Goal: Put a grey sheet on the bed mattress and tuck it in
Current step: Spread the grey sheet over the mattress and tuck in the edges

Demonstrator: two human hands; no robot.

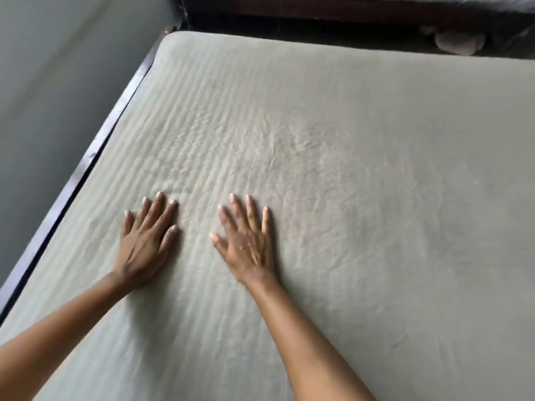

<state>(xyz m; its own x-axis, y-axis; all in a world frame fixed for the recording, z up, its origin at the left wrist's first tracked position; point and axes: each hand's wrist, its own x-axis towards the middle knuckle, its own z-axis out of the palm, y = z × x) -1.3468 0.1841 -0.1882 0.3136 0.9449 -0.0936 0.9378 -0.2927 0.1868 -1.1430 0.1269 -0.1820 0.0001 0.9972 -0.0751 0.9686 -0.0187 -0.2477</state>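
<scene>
Both hands flat on the sheet [333, 157], fingers spread, palms down: left hand [147, 241] nearer the bed's left edge, right hand [246, 241] just beside it. Sheet covers the whole mattress top, wrinkly around the middle. Dark frame [86, 166] runs along the left side by the wall [58, 82]. Something blurry and lumpy [460, 41] sits past the far edge, maybe cloth.
</scene>
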